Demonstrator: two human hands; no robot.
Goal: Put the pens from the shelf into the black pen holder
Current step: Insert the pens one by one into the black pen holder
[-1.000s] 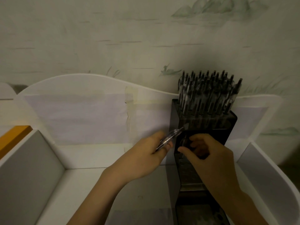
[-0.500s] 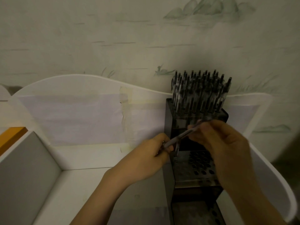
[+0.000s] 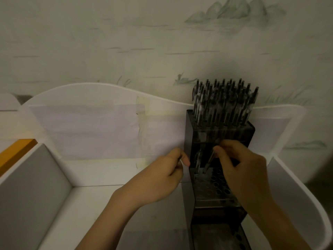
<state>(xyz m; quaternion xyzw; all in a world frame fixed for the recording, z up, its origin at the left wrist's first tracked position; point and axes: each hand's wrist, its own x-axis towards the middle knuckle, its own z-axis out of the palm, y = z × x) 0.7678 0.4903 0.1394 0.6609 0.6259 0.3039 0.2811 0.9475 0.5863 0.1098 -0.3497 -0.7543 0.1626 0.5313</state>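
Note:
The black tiered pen holder [image 3: 191, 134] stands on the right of the white shelf [image 3: 100, 170]. Its top tier is packed with several upright pens [image 3: 223, 103]. One pen [image 3: 198, 159] stands in the left corner of the middle tier. My right hand [image 3: 246, 170] pinches a pen [image 3: 209, 161], tilted, with its lower tip at the holes of the middle tier. My left hand [image 3: 160, 179] is beside the holder's left wall with curled fingers, and only a thin sliver like a pen end shows between thumb and finger.
The shelf has a wavy white back panel [image 3: 108, 123], a grey divider wall [image 3: 32, 186] on the left and a curved white side [image 3: 306, 195] on the right. An orange edge [image 3: 16, 150] shows at far left. A painted wall rises behind.
My right hand took a pen from my left hand, raised it, then brought it down to the middle tier's holes. My left hand stayed beside the holder.

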